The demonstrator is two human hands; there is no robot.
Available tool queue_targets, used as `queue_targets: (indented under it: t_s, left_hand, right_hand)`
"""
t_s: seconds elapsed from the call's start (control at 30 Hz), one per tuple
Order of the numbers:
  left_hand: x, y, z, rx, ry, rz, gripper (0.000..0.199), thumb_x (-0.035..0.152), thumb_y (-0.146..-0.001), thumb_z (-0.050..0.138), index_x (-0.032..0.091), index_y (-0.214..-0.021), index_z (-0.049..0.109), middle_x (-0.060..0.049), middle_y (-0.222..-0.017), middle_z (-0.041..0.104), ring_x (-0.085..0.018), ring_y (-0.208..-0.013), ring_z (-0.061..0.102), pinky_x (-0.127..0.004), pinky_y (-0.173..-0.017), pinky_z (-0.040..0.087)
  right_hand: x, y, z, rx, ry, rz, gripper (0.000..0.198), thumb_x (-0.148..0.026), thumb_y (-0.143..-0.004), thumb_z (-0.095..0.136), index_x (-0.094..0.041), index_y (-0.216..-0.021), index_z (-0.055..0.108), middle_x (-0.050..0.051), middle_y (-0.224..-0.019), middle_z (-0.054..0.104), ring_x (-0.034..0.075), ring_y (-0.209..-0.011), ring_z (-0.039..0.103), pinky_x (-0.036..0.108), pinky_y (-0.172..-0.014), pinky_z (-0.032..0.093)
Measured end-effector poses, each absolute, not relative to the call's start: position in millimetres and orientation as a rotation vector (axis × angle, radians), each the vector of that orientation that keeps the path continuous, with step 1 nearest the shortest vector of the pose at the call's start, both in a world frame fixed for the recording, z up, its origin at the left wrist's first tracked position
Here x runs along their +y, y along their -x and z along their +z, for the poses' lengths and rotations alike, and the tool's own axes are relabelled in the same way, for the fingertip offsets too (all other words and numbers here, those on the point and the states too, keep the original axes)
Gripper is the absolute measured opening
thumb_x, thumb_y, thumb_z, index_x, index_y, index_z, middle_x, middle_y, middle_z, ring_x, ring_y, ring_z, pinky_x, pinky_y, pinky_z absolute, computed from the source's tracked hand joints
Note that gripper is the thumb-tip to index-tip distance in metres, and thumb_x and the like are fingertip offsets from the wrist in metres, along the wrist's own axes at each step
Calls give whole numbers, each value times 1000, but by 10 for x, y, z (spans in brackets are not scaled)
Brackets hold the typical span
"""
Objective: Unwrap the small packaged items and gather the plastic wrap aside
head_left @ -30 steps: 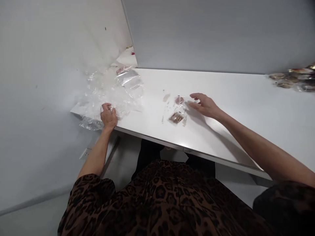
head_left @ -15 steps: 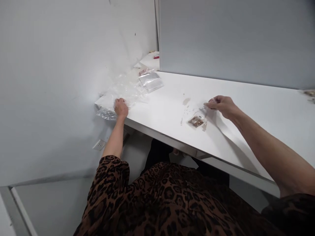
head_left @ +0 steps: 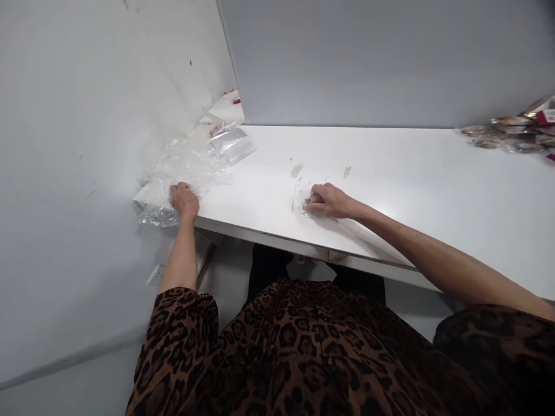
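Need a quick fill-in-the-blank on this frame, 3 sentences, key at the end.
1. The left hand rests on crumpled clear ____ at the table's left end.
2. The right hand covers small packets near the table's ____ edge.
3. A pile of wrapped snacks lies at the far ____ of the table.
Missing: plastic; front; right

A heap of crumpled clear plastic bags (head_left: 182,164) lay at the left end of the white rectangular counter (head_left: 411,185), against the wall, with a flat clear plastic pouch (head_left: 234,143) just behind it in the corner. A small clear plastic packet (head_left: 306,203) lay near the counter's front edge, right of the heap, and a pile of small wrapped packets (head_left: 511,136) sat far right, well apart, at the back.
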State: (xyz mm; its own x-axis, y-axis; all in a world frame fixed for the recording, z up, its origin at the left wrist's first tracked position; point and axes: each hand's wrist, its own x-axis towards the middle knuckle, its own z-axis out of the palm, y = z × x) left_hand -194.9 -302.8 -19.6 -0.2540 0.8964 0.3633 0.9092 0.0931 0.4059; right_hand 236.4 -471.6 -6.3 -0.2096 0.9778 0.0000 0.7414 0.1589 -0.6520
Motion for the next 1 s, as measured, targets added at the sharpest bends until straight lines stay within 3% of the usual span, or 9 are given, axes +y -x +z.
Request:
queue_targets:
  t_s: [0.1,0.2,0.3,0.37,0.47,0.7,0.77,0.9,1.0]
  left_hand:
    - [-3037,1938,-169,-2327,1887,-800,37,3,-91,45,13,-118,66,-18,-131,58,-28,-116,62,-43,-102,47]
    - [-3063,1932,-112,-2333,1906,-758,35,5,-90,45,12,-118,65,-19,-131,57,-27,-114,62,-43,-102,48]
    - [-3060,1962,-72,-2320,1973,-762,30,14,-90,49,9,-115,64,-19,-124,58,-30,-115,60,-46,-102,49]
    - [-3019,1998,-79,-2336,1936,-716,33,17,-85,50,12,-114,65,-18,-118,61,-32,-118,60,-47,-103,51]
    - [-2942,2045,-115,-2369,1887,-700,45,24,-75,55,15,-117,67,-20,-129,62,-38,-121,63,-54,-103,53]
    - [-2891,2132,-191,-2418,1845,-642,75,38,-68,48,30,-142,60,-12,-150,57,-36,-144,51,-52,-117,46]
    - [-2872,2163,-212,-2433,1849,-641,86,38,-62,48,35,-148,55,-6,-158,53,-35,-150,45,-51,-121,42]
    - [-2835,2211,-227,-2424,1839,-680,103,38,-53,46,53,-155,40,15,-165,44,-33,-153,41,-48,-123,40]
    - [-2804,2254,-235,-2362,1865,-458,120,38,-46,42,50,-163,23,17,-163,46,-36,-151,43,-50,-121,42]
  right_hand:
    - [-4833,-2387,-73,-1989,1649,697,31,-44,-82,72,-23,-95,53,8,-90,62,27,-83,56,39,-71,44]
    - [-5068,-2454,-52,-1863,1600,760,45,-43,-77,75,-24,-114,56,11,-106,60,30,-91,58,45,-79,49]
    - [-5331,-2550,-15,-1719,1561,851,33,-37,-72,77,-28,-97,58,6,-103,59,29,-95,57,47,-87,49]
    - [-5492,-2634,-2,-1633,1577,899,27,-36,-71,78,-30,-85,55,0,-89,61,26,-87,58,44,-82,49]
    - [-5718,-2833,-29,-1423,1593,975,28,-44,-71,80,-34,-84,57,-7,-70,61,22,-72,58,39,-69,50]
    - [-6080,-4090,-154,-686,1562,679,51,-70,-68,78,-27,-83,56,3,-72,64,19,-61,55,34,-52,44]
    - [-6079,-4607,-139,-430,1539,578,52,-63,-61,85,-24,-74,53,4,-68,59,17,-57,52,30,-46,38]
    - [-6044,-5330,-138,-72,1507,482,35,-35,-69,87,-23,-68,53,4,-69,58,17,-59,55,27,-41,35]
    - [-6100,-5392,-271,-123,1460,510,27,-27,-69,84,-23,-70,57,5,-75,61,19,-63,58,28,-43,39]
